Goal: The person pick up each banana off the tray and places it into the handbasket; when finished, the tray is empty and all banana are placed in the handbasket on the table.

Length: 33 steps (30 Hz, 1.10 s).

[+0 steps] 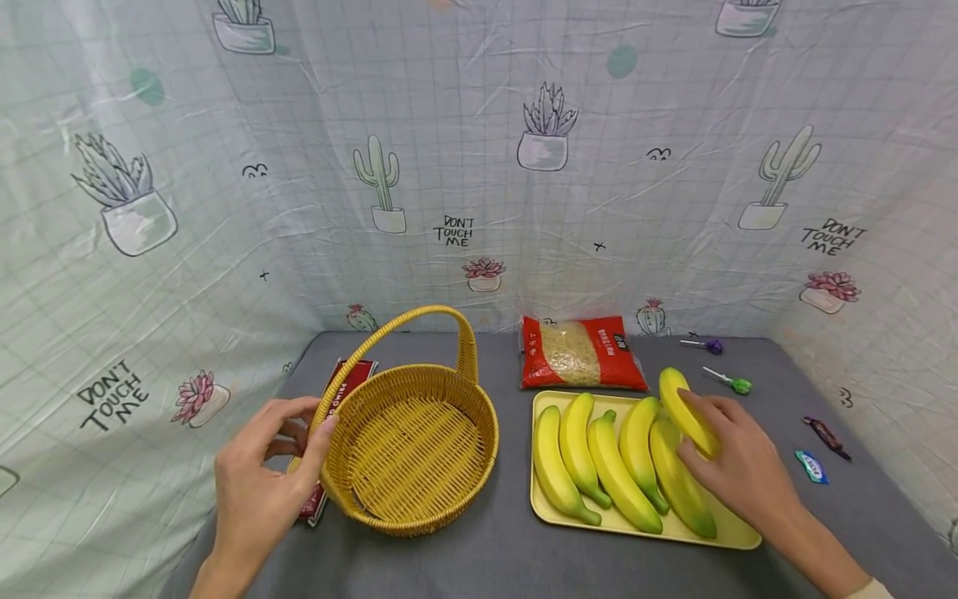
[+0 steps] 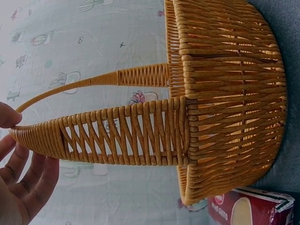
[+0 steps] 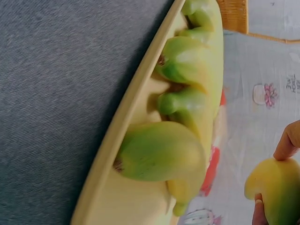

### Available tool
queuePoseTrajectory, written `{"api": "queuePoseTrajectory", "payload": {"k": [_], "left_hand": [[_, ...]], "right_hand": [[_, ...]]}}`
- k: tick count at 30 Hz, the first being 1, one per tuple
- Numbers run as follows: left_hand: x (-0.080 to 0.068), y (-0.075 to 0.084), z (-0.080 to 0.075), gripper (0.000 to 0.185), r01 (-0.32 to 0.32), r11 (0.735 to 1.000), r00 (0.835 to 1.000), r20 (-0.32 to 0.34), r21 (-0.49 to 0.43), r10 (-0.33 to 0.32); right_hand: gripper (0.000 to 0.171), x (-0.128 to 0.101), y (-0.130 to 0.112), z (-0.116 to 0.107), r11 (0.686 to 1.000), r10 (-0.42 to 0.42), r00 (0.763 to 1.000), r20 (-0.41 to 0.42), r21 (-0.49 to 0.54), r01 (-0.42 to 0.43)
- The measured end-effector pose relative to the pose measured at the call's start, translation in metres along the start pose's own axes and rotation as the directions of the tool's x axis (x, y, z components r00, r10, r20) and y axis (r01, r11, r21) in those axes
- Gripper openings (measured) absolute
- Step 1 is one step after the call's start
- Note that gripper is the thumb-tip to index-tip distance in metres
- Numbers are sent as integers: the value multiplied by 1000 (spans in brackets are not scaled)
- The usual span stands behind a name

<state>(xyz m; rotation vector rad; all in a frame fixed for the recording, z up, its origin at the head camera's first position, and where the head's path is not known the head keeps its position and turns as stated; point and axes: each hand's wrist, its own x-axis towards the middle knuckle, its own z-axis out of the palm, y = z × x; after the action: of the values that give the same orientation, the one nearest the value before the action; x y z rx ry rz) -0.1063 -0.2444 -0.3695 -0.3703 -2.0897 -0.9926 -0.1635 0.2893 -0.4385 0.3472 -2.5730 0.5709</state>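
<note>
A yellow wicker basket (image 1: 419, 449) with a tall arched handle stands on the grey surface, nothing inside it. My left hand (image 1: 265, 474) pinches that handle on its left side, thumb in front and fingers behind, as the left wrist view (image 2: 28, 173) also shows. Over the right end of a pale yellow tray (image 1: 737, 532), my right hand (image 1: 737, 453) grips a banana (image 1: 681, 408), raised above the others. Several more bananas (image 1: 617, 466) lie side by side in the tray. In the right wrist view the held banana (image 3: 276, 192) sits between thumb and finger.
Behind the tray lies a red bag of pasta (image 1: 576, 353). A dark red packet (image 1: 352, 374) is partly hidden behind the basket's left side. On the right are a purple lollipop (image 1: 711, 346), a green lollipop (image 1: 737, 383), a dark wrapped candy (image 1: 827, 437) and a blue-green packet (image 1: 812, 467).
</note>
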Motion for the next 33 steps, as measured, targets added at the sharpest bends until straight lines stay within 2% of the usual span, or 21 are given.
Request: {"api": "queuePoseTrajectory", "payload": {"k": [5, 17, 23, 28, 33], "left_hand": [[0, 0, 0, 28, -15, 1000, 1000, -6, -6, 15], [5, 2, -2, 26, 6, 1000, 1000, 22, 19, -7], [7, 2, 0, 26, -18, 1000, 1000, 21, -8, 18], [3, 2, 1, 24, 13, 1000, 999, 34, 1, -13], [0, 3, 1, 25, 7, 1000, 999, 36, -1, -7]], "right_hand": [[59, 8, -13, 0, 998, -56, 998, -9, 5, 56], [61, 32, -41, -1, 983, -181, 982, -44, 21, 182], [63, 41, -54, 4, 974, -221, 975, -40, 44, 222], [62, 48, -63, 6, 967, -245, 968, -44, 61, 248], [63, 52, -71, 9, 955, -278, 959, -58, 90, 282]]}}
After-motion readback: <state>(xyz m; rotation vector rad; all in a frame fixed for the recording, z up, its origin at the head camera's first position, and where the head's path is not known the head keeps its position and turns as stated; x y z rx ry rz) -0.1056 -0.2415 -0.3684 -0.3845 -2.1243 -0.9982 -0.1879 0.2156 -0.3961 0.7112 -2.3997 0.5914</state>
